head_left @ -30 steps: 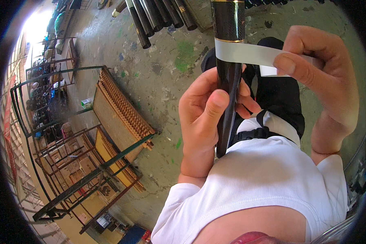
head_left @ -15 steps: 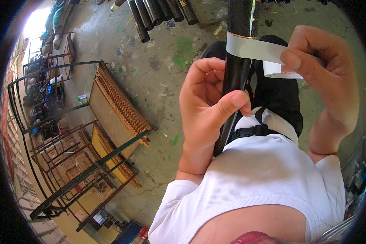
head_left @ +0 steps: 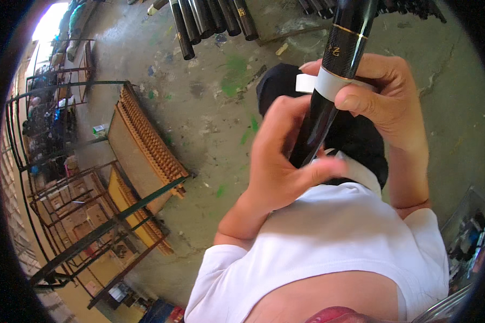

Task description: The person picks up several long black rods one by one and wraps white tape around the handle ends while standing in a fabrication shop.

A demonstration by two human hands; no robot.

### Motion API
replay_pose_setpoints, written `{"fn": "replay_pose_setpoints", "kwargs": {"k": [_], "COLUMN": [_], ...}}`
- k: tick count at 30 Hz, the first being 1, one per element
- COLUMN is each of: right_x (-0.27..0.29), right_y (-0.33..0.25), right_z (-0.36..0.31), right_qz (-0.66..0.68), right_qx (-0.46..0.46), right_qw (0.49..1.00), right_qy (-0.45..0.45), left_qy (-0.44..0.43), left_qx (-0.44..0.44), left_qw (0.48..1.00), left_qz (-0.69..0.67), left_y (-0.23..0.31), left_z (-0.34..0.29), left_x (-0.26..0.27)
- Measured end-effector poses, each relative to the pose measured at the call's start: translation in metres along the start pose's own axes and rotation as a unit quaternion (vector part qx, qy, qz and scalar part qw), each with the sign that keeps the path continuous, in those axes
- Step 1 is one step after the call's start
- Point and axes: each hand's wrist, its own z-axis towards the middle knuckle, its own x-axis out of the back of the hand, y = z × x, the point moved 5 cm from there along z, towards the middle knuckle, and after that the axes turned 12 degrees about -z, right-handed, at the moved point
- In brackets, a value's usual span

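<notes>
Head view, from where I stand: the black tube (head_left: 339, 59) slants up through both hands, a white tape band (head_left: 327, 83) lying around it just below a gold ring. That band sits right between the fingers of the right hand (head_left: 390, 102): the thumb presses on the tape's front and the fingers reach behind, so they pinch tube and tape together. One fingertip pokes out past the tube's far side, just above a loose white strip (head_left: 305, 83). Lower down, the left hand (head_left: 277, 161), blurred, curls loosely about the tube, its thumb spread away from the fingers; how firmly they grip, I cannot tell. The tube's lower end is hidden by that hand.
</notes>
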Motion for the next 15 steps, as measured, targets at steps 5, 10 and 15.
{"fn": "replay_pose_setpoints", "kwargs": {"k": [5, 10, 15], "right_x": [0.008, 0.006, 0.006], "right_y": [0.01, 0.004, 0.003], "right_z": [0.004, 0.0, -0.008], "right_qz": [0.013, -0.008, 0.037], "right_qx": [0.013, 0.04, 0.002], "right_qw": [1.0, 0.999, 0.998], "right_qy": [0.001, 0.032, 0.052], "left_qy": [0.024, 0.064, 0.041], "left_qx": [0.06, -0.095, -0.06], "left_qw": [0.971, 0.99, 0.997], "left_qz": [-0.23, -0.084, -0.032], "left_y": [0.003, 0.001, 0.004], "left_z": [0.004, 0.006, 0.009], "left_x": [0.003, -0.001, 0.008]}}
